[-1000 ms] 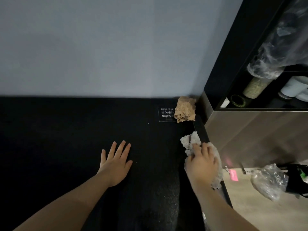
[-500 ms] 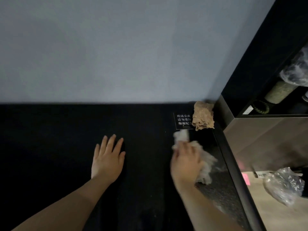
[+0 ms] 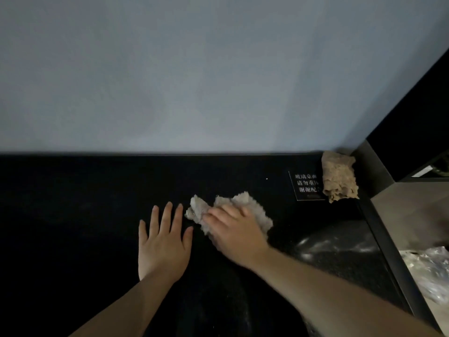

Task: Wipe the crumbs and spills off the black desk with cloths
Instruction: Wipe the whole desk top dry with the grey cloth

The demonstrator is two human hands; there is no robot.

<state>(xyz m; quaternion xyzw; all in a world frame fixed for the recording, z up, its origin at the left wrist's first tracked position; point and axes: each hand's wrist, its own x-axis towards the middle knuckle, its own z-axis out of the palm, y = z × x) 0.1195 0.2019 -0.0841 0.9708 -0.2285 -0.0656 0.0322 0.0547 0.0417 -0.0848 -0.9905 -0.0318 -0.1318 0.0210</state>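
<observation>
The black desk [image 3: 73, 215] fills the lower half of the view and runs back to a pale wall. My right hand [image 3: 235, 232] presses a crumpled pale grey cloth [image 3: 255, 210] flat on the desk near the middle. Just left of it, my left hand [image 3: 162, 242] lies palm down with its fingers spread and holds nothing. A second, tan cloth [image 3: 339, 177] sits bunched in the desk's back right corner. One white crumb [image 3: 267, 178] lies behind the grey cloth. A wet, streaky patch [image 3: 340, 246] shines on the desk to the right of my right arm.
A small black sign with white characters [image 3: 307, 187] stands beside the tan cloth. A dark cabinet with a wood-toned side [image 3: 413, 215] borders the desk's right edge. A crumpled clear plastic bag [image 3: 430, 271] lies below it at the far right.
My right hand has slid the grey cloth leftward from the desk's right edge to the middle, close to my left hand. The left hand stays flat on the desk. The view has swung left.
</observation>
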